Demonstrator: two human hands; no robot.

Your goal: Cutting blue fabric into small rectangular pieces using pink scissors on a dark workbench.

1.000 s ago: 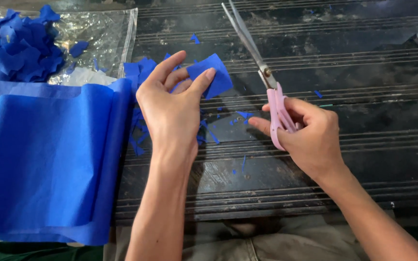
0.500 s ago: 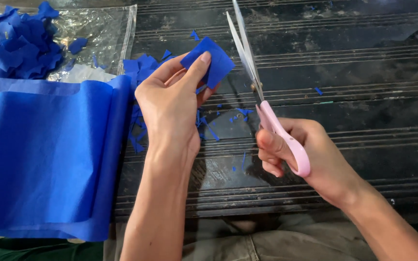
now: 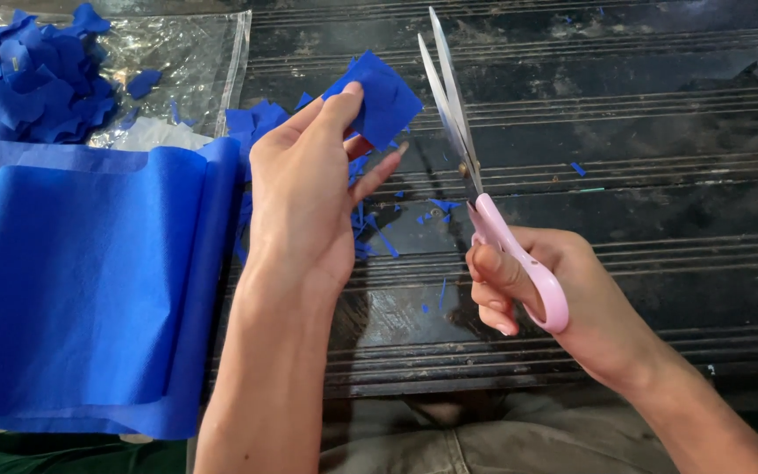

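Blue tissue-like paper square (image 3: 382, 95), small & slightly creased, sits pinched betw. thumb & fingertips of left hand (image 3: 304, 189), held up above the dark ribbed metal work surface (image 3: 660, 175), near the top centre of the view. Grip there is a narrow pinch on the square's lower-left edge; index finger lies along the back of the paper, little finger sticks out toward the blades. Right hand (image 3: 563, 298) is wrapped around the pale pink plastic handles of a pair of long steel-bladed scissors (image 3: 475, 175), fingers thru the loops, closed on the handles. Blades point up & away, parted only a little at the tips, standing just beside the square's right edge; can't tell if metal touches paper. W/ the left forearm running up from the bottom edge, the right forearm comes in from the lower right. Left of the hands lies a wide sheet of blue paper (image 3: 72, 281), folded over w/ a rounded fold along its right side, partly hanging over the surface edge. Behind it, top left, a clear plastic bag (image 3: 195, 44) lies flat w/ a heap of cut blue paper pieces (image 3: 32, 75) on it. More blue squares (image 3: 256, 118) are stacked just behind the left hand, & small blue paper scraps (image 3: 436, 211) are scattered on the surface betw. both hands. Grey-olive trousers (image 3: 449, 439) show at the bottom.
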